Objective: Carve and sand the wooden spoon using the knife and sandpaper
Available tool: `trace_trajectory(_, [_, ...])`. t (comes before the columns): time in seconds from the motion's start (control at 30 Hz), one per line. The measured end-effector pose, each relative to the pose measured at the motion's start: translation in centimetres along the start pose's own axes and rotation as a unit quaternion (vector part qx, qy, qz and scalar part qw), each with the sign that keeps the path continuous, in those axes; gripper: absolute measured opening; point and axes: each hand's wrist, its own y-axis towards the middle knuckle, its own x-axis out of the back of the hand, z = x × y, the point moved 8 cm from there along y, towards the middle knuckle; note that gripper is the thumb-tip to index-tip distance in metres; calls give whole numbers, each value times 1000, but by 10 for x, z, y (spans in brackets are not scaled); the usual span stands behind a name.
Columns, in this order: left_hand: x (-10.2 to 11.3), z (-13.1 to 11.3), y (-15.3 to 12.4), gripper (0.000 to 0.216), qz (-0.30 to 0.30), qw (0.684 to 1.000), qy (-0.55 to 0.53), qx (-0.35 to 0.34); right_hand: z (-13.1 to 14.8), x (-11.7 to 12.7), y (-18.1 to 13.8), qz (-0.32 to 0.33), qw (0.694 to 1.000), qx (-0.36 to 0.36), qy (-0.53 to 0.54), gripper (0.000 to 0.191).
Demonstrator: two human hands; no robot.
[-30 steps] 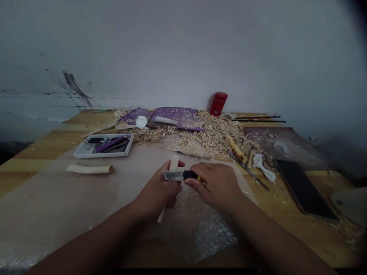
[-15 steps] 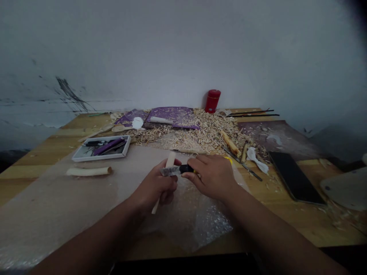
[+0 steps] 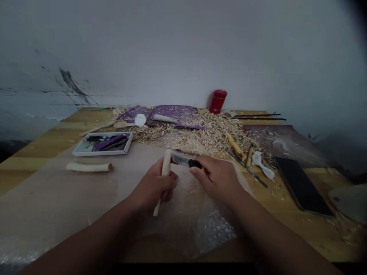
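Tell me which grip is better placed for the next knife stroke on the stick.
Right, most likely: the right grip holds the knife, its blade close to the upper end of the stick. The left grip is occupied, holding that stick.

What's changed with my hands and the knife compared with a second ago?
The knife in your right hand has moved away from you, from lying across the wooden piece to beside its far end, on the right. Whether they touch is unclear. Nothing was let go: your left hand still grips the wood. The white tray and red canister stayed put.
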Motion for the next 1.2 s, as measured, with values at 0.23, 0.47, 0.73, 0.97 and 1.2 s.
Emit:
trace_trajectory(0.23, [9, 2, 3, 35, -60, 994, 86, -4, 21, -16, -2, 59, 996, 32, -56, 40])
trace_trajectory(0.47, [11, 2, 1, 30, -81, 990, 117, -7, 24, -12, -2, 41, 995, 39, -83, 40])
trace_trajectory(0.73, [-3, 8, -6, 34, -16, 999, -7, 48, 21, -10, -3, 36, 992, 66, -103, 40])
trace_trajectory(0.97, [-2, 3, -11, 34, -21, 999, -31, 38, -65, 31, -1, -79, 977, -152, -124, 41])
trace_trajectory(1.2, [-8, 6, -5, 28, 24, 997, -64, 19, -42, 13, 0, -49, 993, -102, -34, 38])
